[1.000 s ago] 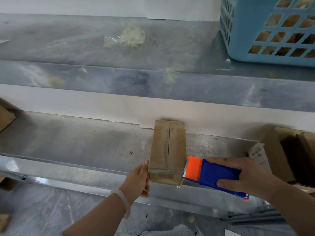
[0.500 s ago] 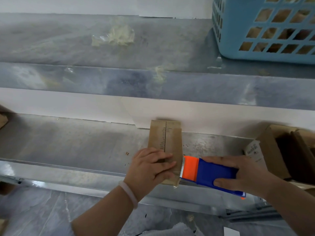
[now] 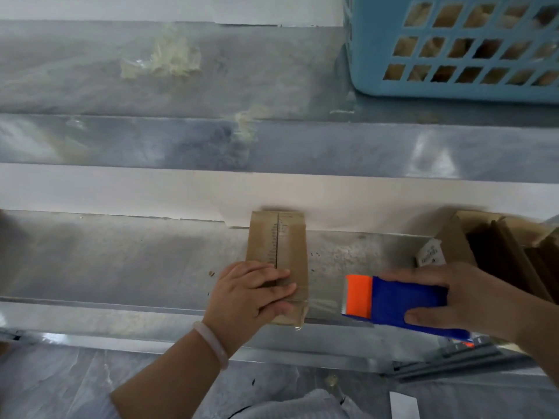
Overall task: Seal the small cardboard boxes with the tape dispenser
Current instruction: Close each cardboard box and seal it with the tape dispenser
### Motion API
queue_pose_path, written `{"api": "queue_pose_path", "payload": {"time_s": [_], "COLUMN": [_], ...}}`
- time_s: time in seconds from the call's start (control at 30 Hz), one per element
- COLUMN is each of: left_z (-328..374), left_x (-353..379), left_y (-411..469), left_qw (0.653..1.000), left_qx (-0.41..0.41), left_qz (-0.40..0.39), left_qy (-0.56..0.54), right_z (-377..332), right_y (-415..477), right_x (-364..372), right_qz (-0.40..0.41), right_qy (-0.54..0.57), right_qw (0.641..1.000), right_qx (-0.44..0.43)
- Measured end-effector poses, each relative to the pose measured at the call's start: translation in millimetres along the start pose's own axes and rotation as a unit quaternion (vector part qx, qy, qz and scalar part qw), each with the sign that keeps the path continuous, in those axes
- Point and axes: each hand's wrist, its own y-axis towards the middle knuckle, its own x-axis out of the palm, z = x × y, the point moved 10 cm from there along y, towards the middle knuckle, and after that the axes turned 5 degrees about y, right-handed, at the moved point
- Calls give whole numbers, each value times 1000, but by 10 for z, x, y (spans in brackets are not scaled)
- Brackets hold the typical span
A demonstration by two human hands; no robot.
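While the head view is the only one on offer, it shows the whole working area: a small cardboard box (image 3: 276, 246) lies on the lower metal shelf (image 3: 121, 261), its far end against the white back wall and its near end at the shelf's front lip, so its long axis runs near to far. The centre seam follows that same line, and a glossy film of tape wraps over the near end. The left hand (image 3: 251, 293), with a pale bracelet (image 3: 211, 343) at the wrist, lies flat across the near part of the box, fingers straight and close together, pressing down rather than gripping. To the right, well apart from the box, the right hand (image 3: 472, 300) curls round the blue body of the tape dispenser (image 3: 396, 300), thumb on the near side and fingers over the far side. The orange front end points left toward the box. Whether a strip of tape joins the two I cannot tell. The left hand is plainly the nearer to the box, so any turning or lifting of it likely falls to that hand, while the dispenser would have to travel left to reach it. More boxes (image 3: 496, 246) stand open at the far right, and a blue basket (image 3: 453, 40) sits on the upper shelf.
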Motion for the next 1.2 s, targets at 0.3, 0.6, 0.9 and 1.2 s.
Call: {"api": "queue_pose_path", "payload": {"time_s": [0.3, 0.6, 0.9, 1.2], "left_z": [9, -31, -37, -79], "left_x": [-7, 14, 4, 0], "left_y": [14, 7, 3, -8], "left_qw": [1000, 999, 997, 995], "left_qx": [0, -26, -35, -23], "left_qz": [-4, -15, -51, -65], "left_qy": [-6, -33, -39, -77], "right_z": [-210, 120, 525, 349], "right_y": [244, 400, 562, 449], "right_x": [658, 40, 339, 965], "right_qz": [63, 255, 270, 318], "right_qy": [-331, -241, -387, -431], "right_qw": [941, 931, 882, 845], "right_qx": [25, 97, 17, -10]}}
